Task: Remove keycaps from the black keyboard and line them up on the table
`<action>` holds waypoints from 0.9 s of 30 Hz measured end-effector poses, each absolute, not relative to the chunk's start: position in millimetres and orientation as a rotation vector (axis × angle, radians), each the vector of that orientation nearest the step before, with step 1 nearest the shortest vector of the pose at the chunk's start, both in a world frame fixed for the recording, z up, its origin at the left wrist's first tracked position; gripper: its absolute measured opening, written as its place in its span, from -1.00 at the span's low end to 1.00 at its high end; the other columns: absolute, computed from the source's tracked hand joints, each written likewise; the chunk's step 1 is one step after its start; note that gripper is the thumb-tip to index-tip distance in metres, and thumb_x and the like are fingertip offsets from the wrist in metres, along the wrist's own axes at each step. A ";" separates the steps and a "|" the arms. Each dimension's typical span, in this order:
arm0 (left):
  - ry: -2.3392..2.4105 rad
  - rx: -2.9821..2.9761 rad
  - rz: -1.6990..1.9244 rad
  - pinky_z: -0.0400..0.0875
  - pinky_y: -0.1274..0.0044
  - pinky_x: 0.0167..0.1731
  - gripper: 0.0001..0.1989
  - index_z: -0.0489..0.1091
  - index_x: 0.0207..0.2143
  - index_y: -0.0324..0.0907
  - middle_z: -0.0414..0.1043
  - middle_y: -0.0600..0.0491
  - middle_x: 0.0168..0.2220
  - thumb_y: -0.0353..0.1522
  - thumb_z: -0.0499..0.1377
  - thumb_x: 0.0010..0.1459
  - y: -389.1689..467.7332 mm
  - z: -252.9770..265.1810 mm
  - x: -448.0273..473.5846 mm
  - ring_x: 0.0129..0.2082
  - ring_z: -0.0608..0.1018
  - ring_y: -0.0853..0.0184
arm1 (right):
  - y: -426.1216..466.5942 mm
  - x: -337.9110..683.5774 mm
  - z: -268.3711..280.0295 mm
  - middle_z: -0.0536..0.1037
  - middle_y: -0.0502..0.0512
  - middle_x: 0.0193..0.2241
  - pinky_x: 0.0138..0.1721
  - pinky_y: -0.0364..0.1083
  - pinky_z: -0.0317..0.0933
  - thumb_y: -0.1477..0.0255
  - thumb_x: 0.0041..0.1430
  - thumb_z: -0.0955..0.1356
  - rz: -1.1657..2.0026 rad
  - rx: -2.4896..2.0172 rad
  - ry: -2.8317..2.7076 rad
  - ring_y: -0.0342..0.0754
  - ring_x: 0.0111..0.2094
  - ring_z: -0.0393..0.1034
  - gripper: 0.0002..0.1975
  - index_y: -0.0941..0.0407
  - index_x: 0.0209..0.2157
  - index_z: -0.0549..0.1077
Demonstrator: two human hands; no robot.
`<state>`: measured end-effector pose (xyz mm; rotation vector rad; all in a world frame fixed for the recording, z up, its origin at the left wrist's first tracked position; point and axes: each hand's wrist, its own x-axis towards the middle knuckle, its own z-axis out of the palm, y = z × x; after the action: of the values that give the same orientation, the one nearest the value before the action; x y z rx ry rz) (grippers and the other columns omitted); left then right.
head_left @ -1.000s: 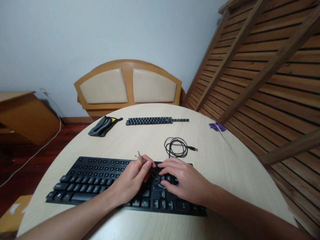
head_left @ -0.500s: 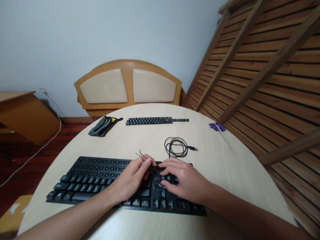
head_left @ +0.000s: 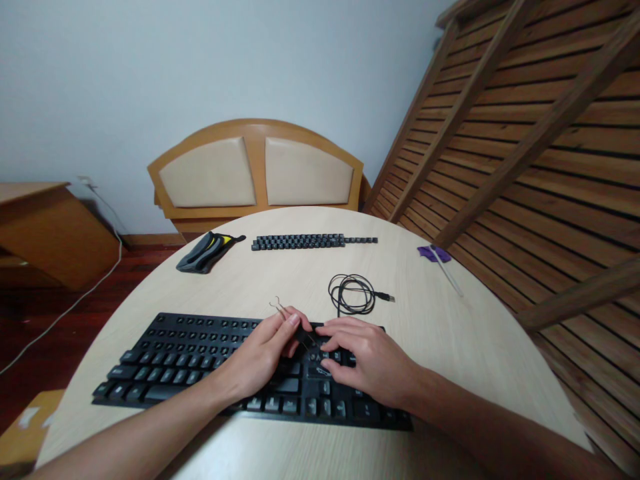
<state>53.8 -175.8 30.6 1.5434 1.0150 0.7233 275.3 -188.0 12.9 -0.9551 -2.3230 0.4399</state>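
A black keyboard point(head_left: 165, 392) lies across the front of the table, its upper rows at the left stripped of keycaps. My left hand point(head_left: 263, 353) is closed around a wire keycap puller point(head_left: 281, 307). Two bent wire prongs stick up past my thumb, and its dark body and other prongs point down at the key area near the right part of the board. My right hand point(head_left: 373, 360) rests on the keyboard's right side, fingers slightly curved and spread from the thumb, with nothing visible in it. Some keys beneath both hands are hidden.
Removed keycaps point(head_left: 297, 241) lie in rows at the back of the table point(head_left: 175, 293). A coiled USB cable point(head_left: 353, 295) is behind the keyboard. Grey-black gloves point(head_left: 210, 253) with yellow lie at left; a purple cloth point(head_left: 431, 253) and thin white stick point(head_left: 450, 277) at right.
My left hand has drawn back slightly to the left with the keycap puller, uncovering a little more of the keys between my hands. My right hand has stayed in place.
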 end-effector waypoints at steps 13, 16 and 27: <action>1.043 1.453 0.925 0.19 0.54 -0.46 -0.61 0.37 -0.23 -0.20 0.19 0.20 -0.59 -0.09 -0.05 0.33 -165.5 25.9 56.0 -0.56 0.27 0.40 | -179.5 280.0 22.1 0.62 0.05 -0.29 -0.14 -0.06 0.39 0.48 0.06 0.42 0.582 -1.055 -2.095 -0.06 -0.24 0.52 -0.88 0.10 -0.29 0.52; 1.025 1.460 0.908 0.19 0.54 -0.48 -0.62 0.37 -0.21 -0.20 0.20 0.20 -0.59 -0.09 -0.03 0.33 -164.0 22.6 56.2 -0.56 0.28 0.41 | -167.1 290.3 25.6 0.61 0.06 -0.30 -0.20 -0.07 0.39 0.43 0.12 0.40 0.547 -1.172 -2.015 -0.07 -0.29 0.50 -0.87 0.10 -0.25 0.54; 0.985 1.491 0.870 0.17 0.54 -0.46 -0.66 0.35 -0.16 -0.21 0.24 0.19 -0.56 -0.13 -0.02 0.33 -160.0 17.1 56.9 -0.53 0.29 0.41 | -68.9 341.8 24.0 0.62 0.08 -0.28 -0.20 -0.11 0.28 0.35 0.17 0.38 0.089 -1.540 -1.967 -0.03 -0.25 0.47 -0.81 0.09 -0.21 0.58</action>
<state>56.9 -160.0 17.1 1.4908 0.9848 0.8698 341.8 -68.9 24.0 -1.5395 -1.9667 0.0885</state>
